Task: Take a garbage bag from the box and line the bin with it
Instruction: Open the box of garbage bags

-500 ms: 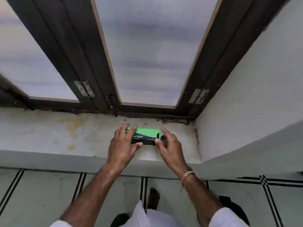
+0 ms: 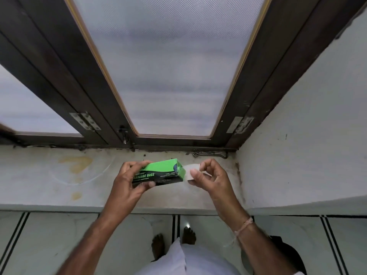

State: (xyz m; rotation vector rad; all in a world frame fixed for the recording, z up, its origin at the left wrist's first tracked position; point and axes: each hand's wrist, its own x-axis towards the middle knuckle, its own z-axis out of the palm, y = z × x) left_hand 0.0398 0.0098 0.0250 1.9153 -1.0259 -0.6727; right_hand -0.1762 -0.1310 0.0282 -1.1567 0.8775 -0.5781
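My left hand [image 2: 127, 187] has the green and black garbage bag box [image 2: 160, 171] in a firm grip: fingers curled over its far top edge, thumb pressed on the near black face just under the words "GARBAGE BAGS". The box lies lengthwise from left to right, its right end tilted a little upward, over the pale window sill [image 2: 39, 175]; I cannot tell whether it touches the sill. My right hand [image 2: 212, 181] is at the box's right end, thumb and forefinger closed in a pinch on the pale end flap [image 2: 189, 168], which stands folded out from the box. The other fingers of that hand are curled in and hold nothing. A thread band [image 2: 245, 225] circles my right wrist.

On the sill, left of the box, is a yellowish stain [image 2: 76, 161]. Behind the sill rises a dark wooden window frame [image 2: 248, 86] with frosted glass [image 2: 168, 66], and a metal hook latch [image 2: 210, 154] lies at its foot. Below the sill my bare feet [image 2: 189, 234] stand on the tiled floor [image 2: 59, 245]. A dark rounded thing [image 2: 288, 253] sits on the floor behind my right forearm; I cannot tell what it is.
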